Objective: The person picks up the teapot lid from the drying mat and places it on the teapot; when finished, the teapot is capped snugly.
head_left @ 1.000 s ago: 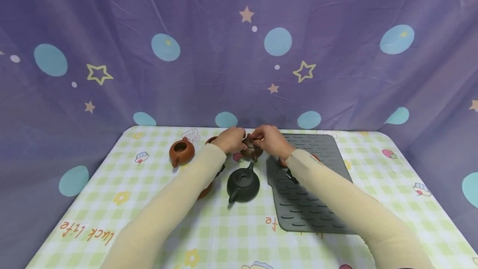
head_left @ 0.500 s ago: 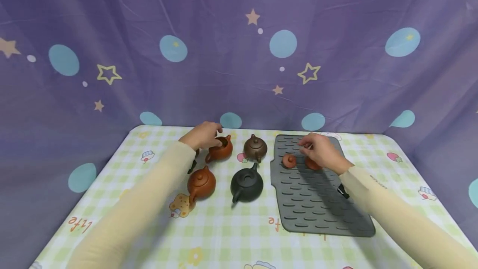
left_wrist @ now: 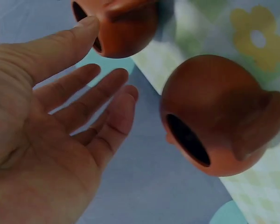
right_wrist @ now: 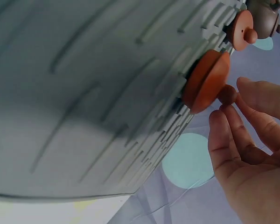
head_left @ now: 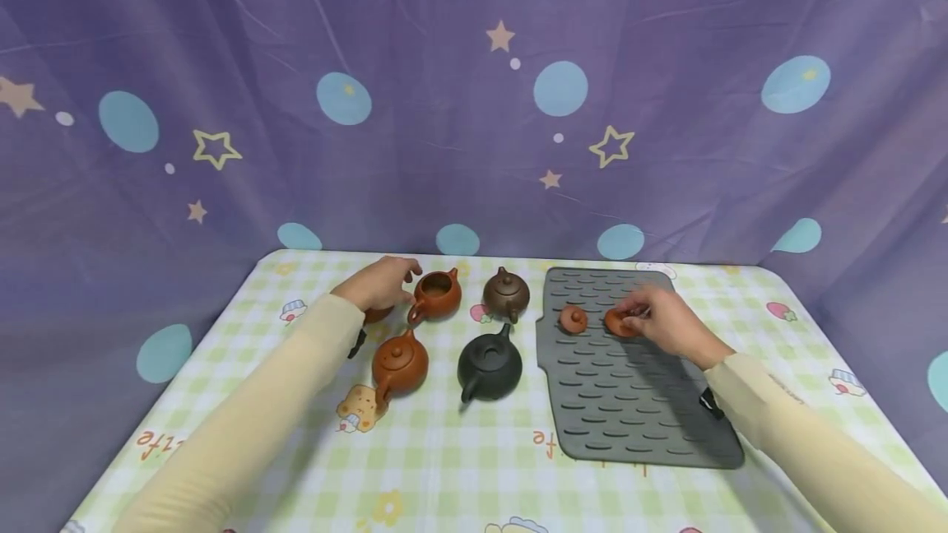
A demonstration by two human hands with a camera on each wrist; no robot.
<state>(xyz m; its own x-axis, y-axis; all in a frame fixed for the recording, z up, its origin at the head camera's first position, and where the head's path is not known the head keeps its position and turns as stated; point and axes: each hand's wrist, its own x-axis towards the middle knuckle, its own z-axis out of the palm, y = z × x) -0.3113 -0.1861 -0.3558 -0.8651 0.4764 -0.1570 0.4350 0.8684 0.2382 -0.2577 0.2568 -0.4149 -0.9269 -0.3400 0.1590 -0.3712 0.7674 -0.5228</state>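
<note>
My left hand point(head_left: 381, 283) hovers with loosely spread fingers between two lidless orange-brown teapots. One teapot point(head_left: 437, 296) stands just right of its fingertips; the other teapot point(head_left: 376, 315) is mostly hidden beneath the hand in the head view. In the left wrist view, this nearer teapot point(left_wrist: 214, 98) shows its dark opening and handle, apart from the fingers. On the grey mat point(head_left: 629, 410), my right hand point(head_left: 670, 326) pinches the knob of an orange teapot lid point(head_left: 620, 322). The right wrist view shows thumb and fingertips around that knob point(right_wrist: 227, 94), with the lid lying on the mat.
Another orange lid point(head_left: 573, 319) lies left of the pinched one. Lidded teapots, orange point(head_left: 400, 362), dark brown point(head_left: 506, 294) and black point(head_left: 490, 364), stand on the checked tablecloth point(head_left: 444, 467). A purple curtain point(head_left: 415, 187) rises behind the table's far edge.
Both hands have left the dark brown teapot, which now stands lidded. The left hand moved left to the lidless teapots; the right hand moved right, then down onto the orange lid.
</note>
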